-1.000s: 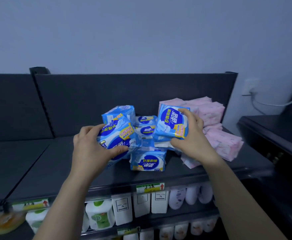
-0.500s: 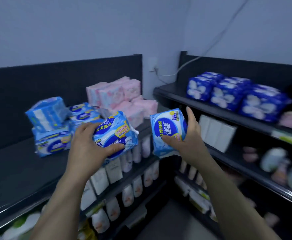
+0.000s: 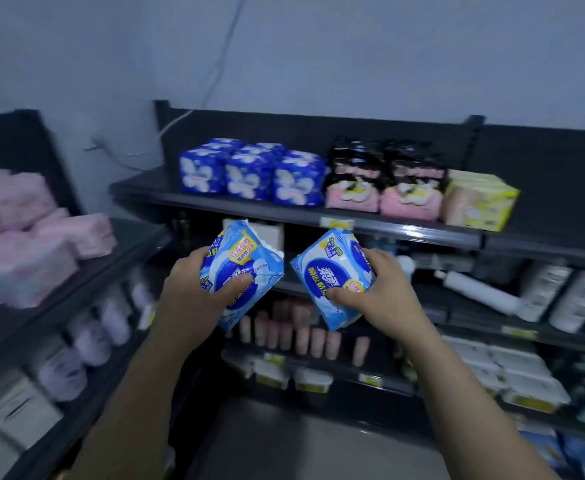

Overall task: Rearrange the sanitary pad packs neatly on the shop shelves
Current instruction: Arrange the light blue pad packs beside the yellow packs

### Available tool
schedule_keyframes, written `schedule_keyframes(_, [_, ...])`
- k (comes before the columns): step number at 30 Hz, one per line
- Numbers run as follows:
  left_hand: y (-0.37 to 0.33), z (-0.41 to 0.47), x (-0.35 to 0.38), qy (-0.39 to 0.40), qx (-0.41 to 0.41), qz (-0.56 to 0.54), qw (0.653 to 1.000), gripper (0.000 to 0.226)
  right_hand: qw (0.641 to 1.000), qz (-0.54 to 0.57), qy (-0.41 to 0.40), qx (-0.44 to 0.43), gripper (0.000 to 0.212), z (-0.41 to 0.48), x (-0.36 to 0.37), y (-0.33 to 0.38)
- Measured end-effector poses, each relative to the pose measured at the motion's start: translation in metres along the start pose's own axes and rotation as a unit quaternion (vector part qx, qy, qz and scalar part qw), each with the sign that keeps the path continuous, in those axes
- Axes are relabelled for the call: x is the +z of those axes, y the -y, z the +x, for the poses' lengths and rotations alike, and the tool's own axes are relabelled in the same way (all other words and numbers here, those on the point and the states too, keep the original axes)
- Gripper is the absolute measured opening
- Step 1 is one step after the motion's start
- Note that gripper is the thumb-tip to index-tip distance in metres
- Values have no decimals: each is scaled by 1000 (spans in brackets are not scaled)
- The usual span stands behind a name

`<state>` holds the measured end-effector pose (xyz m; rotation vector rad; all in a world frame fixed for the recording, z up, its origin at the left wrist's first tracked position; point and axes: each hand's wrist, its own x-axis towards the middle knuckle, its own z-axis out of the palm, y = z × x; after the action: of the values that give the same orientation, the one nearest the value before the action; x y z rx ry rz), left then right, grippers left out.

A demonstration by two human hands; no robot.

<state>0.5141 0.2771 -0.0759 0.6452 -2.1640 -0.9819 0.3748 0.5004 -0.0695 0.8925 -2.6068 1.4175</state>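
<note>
My left hand (image 3: pixel 194 299) grips a light blue pad pack (image 3: pixel 241 271) held in the air in front of the right-hand shelving. My right hand (image 3: pixel 377 292) grips a second light blue pad pack (image 3: pixel 332 275) beside it, the two packs a little apart. Above them, the top shelf (image 3: pixel 284 211) carries dark blue pad packs (image 3: pixel 249 176), black and pink packs (image 3: pixel 384 183) and a yellow pack (image 3: pixel 478 200) in a row. Pink pad packs (image 3: pixel 24 244) lie piled on the left shelf.
Lower shelves hold white bottles (image 3: pixel 544 292), pink tubes (image 3: pixel 294 332), white boxes (image 3: pixel 513 372) and lilac pouches (image 3: pixel 86 341). A cable (image 3: pixel 215 74) runs up the grey wall in the corner. Grey floor (image 3: pixel 284 445) lies between the two shelf units.
I have turned right, away from the left shelf with its blue pack pile, carrying both packs. The right shelving now fills the view and both packs sit lower and closer together.
</note>
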Motion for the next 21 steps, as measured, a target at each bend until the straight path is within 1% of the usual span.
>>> schedule_keyframes(3, [-34, 6, 60, 51, 30, -24, 998, 57, 998, -7, -44, 39, 59, -2, -52, -45])
schedule_keyframes(5, [-59, 7, 102, 78, 47, -45, 995, 51, 996, 4, -71, 58, 68, -4, -87, -72])
schedule_keyframes(7, [-85, 6, 144, 105, 60, -58, 991, 48, 993, 10, -96, 65, 71, -2, -122, -102])
schedule_keyframes(8, [-99, 6, 164, 118, 66, -59, 989, 51, 992, 9, -106, 73, 73, -1, -141, -115])
schedule_keyframes(11, [-140, 8, 226, 134, 67, -73, 986, 72, 987, 9, -135, 88, 82, 4, -197, -158])
schedule_keyframes(13, [-167, 10, 266, 137, 67, -78, 985, 75, 984, -3, -155, 90, 82, 6, -236, -183])
schedule_keyframes(16, [-210, 8, 319, 144, 88, -97, 981, 68, 979, -21, -179, 96, 83, 11, -288, -218])
schedule_keyframes(19, [-246, 4, 366, 142, 106, -109, 978, 49, 974, -31, -198, 102, 83, 15, -330, -253])
schedule_keyframes(21, [-266, 7, 393, 157, 126, -121, 972, 37, 969, -33, -216, 118, 87, 17, -354, -272])
